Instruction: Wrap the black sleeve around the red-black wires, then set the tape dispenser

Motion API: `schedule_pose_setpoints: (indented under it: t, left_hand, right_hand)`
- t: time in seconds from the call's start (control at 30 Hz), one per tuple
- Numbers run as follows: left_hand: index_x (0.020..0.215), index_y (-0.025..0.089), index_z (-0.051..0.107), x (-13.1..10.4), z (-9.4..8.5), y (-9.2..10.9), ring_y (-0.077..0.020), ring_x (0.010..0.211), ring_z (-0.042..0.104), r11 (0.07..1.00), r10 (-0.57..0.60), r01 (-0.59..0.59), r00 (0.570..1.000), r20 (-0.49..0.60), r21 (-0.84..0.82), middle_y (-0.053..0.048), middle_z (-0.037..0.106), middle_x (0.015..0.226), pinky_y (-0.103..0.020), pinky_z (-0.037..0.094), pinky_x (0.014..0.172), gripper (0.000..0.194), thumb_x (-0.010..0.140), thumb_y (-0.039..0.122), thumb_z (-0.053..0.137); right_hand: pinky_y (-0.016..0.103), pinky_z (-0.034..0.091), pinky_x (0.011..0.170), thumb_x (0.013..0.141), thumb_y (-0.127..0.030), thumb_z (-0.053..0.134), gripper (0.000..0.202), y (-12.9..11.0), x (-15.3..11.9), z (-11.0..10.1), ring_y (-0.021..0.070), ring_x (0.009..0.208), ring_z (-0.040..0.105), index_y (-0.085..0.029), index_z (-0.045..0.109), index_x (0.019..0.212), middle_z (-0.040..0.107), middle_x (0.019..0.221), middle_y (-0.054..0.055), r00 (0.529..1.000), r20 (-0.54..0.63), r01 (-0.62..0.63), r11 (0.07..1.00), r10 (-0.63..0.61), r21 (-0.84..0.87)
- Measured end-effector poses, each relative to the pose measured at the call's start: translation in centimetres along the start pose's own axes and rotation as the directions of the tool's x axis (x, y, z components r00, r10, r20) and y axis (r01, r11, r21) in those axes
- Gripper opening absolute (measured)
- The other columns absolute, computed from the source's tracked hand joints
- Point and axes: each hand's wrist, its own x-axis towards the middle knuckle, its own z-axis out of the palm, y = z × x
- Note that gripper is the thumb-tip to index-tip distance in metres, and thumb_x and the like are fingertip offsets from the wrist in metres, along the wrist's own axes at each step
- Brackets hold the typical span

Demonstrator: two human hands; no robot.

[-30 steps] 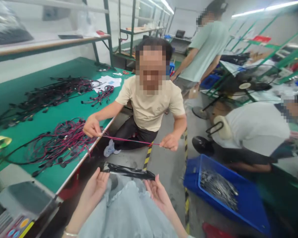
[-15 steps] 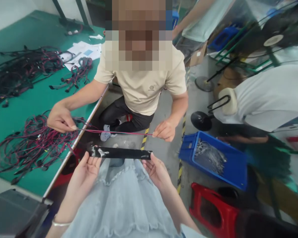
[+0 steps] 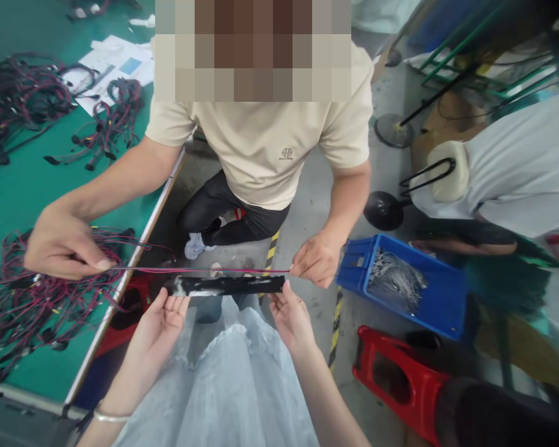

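A flat black strip (image 3: 233, 285), shiny in places, is stretched level in front of my lap. My left hand (image 3: 163, 320) pinches its left end between thumb and fingers. At the other end, my right hand (image 3: 291, 313) grips it the same way. Just beyond the strip, a co-worker facing me holds a thin bundle of red and dark wires (image 3: 205, 270) taut, one end in each hand. The wires run nearly parallel to the strip's far edge; whether they touch it I cannot tell.
On the left, a green table (image 3: 23, 205) carries tangled wire harnesses (image 3: 51, 298) and paper sheets (image 3: 121, 62). To the right are a blue bin (image 3: 428, 304) with silvery pieces, a red stool (image 3: 400, 385) and another person in white (image 3: 526, 161).
The co-worker has leaned closer and brought the wires down toward the strip, the hand on the table side moving outward. My hands keep holding the strip in nearly the same place.
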Motion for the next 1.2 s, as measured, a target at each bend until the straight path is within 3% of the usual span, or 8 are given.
schedule_pose_setpoints:
  t: [0.07, 0.27, 0.57, 0.67, 0.8, 0.87, 1.0, 1.2]
  left_hand:
    - [0.082, 0.01, 0.059, 0.3, 0.6, -0.2, -0.0115, 0.073, 0.067, 1.0, 0.006, -0.006, 1.0, -0.011, 0.023, -0.008, 0.068, 0.076, -0.023, 0.057, 0.069, 0.035, 0.094, 0.016, 0.027]
    - [0.085, 0.01, 0.06, 1.0, 2.1, -0.2, -0.012, 0.07, 0.068, 0.998, 0.035, -0.03, 0.996, -0.085, 0.063, -0.007, 0.069, 0.073, -0.024, 0.058, 0.068, 0.035, 0.094, 0.017, 0.027]
    - [0.085, 0.011, 0.061, 2.6, 1.5, 0.2, -0.0118, 0.071, 0.067, 0.999, -0.032, 0.033, 0.998, -0.055, 0.024, -0.007, 0.069, 0.075, -0.024, 0.057, 0.071, 0.036, 0.095, 0.021, 0.028]
    - [0.096, 0.011, 0.061, 2.6, 1.5, 0.3, -0.0129, 0.075, 0.068, 0.999, -0.029, 0.029, 0.998, -0.061, 0.014, -0.008, 0.07, 0.079, -0.024, 0.057, 0.072, 0.033, 0.094, 0.022, 0.03]
    - [0.111, 0.011, 0.057, 2.2, 2.0, 0.3, -0.0131, 0.074, 0.068, 1.0, 0.008, -0.006, 0.994, -0.11, 0.016, -0.008, 0.07, 0.08, -0.023, 0.057, 0.071, 0.034, 0.094, 0.017, 0.028]
    - [0.113, 0.012, 0.056, 2.0, 2.2, 0.3, -0.0129, 0.073, 0.068, 1.0, 0.006, -0.005, 0.995, -0.099, 0.015, -0.008, 0.07, 0.08, -0.023, 0.057, 0.071, 0.034, 0.094, 0.016, 0.028]
    - [0.113, 0.011, 0.056, 2.1, 2.1, 0.4, -0.0126, 0.074, 0.068, 0.999, 0.011, -0.008, 0.996, -0.086, 0.031, -0.008, 0.07, 0.081, -0.024, 0.057, 0.071, 0.034, 0.094, 0.017, 0.028]
    - [0.108, 0.011, 0.057, 2.5, 1.8, 0.7, -0.0136, 0.078, 0.068, 0.999, 0.006, -0.003, 0.997, -0.077, 0.038, -0.008, 0.07, 0.083, -0.025, 0.057, 0.072, 0.033, 0.094, 0.018, 0.029]
  right_hand:
    - [0.016, 0.042, 0.051, 0.051, -0.034, 0.082, 0.032, -0.2, 0.5, 0.3, 0.0092, 0.06, 0.06, -0.014, 0.065, 0.069, 0.066, 0.062, 0.0, 0.999, -0.002, 0.049, 0.999, -0.049, 0.005]
    - [0.018, 0.043, 0.055, 0.051, -0.033, 0.082, 0.029, -0.3, 1.3, 0.6, 0.008, 0.059, 0.058, -0.015, 0.065, 0.066, 0.066, 0.063, -0.001, 0.998, -0.036, 0.048, 0.997, -0.046, 0.057]
    - [0.02, 0.047, 0.06, 0.047, -0.037, 0.083, 0.034, 0.6, 2.0, 0.9, 0.0081, 0.061, 0.059, -0.015, 0.065, 0.066, 0.067, 0.066, 0.0, 0.993, -0.091, 0.083, 0.995, -0.077, 0.061]
    - [0.021, 0.048, 0.061, 0.048, -0.043, 0.081, 0.037, 0.8, 1.9, 0.9, 0.0098, 0.064, 0.061, -0.015, 0.065, 0.067, 0.068, 0.067, 0.001, 0.997, -0.056, 0.048, 0.996, -0.044, 0.081]
    - [0.025, 0.052, 0.065, 0.053, -0.051, 0.076, 0.044, 0.9, 1.5, 0.7, 0.0151, 0.073, 0.064, -0.015, 0.066, 0.076, 0.069, 0.077, 0.004, 0.995, 0.063, -0.087, 0.992, 0.081, 0.092]
    - [0.027, 0.052, 0.067, 0.056, -0.044, 0.078, 0.038, 1.0, 1.6, 0.6, 0.016, 0.074, 0.064, -0.015, 0.066, 0.077, 0.069, 0.076, 0.004, 0.99, 0.081, -0.121, 0.989, 0.115, 0.086]
    - [0.024, 0.052, 0.068, 0.06, -0.025, 0.077, 0.018, 1.5, 2.1, 0.6, 0.0124, 0.066, 0.064, -0.015, 0.065, 0.069, 0.068, 0.064, 0.001, 0.998, -0.037, -0.051, 0.99, 0.057, 0.135]
    - [0.026, 0.053, 0.072, 0.06, -0.023, 0.076, 0.014, 1.9, 2.2, 0.3, 0.0125, 0.067, 0.065, -0.015, 0.067, 0.069, 0.07, 0.068, 0.003, 0.999, -0.015, 0.054, 0.987, -0.052, 0.154]
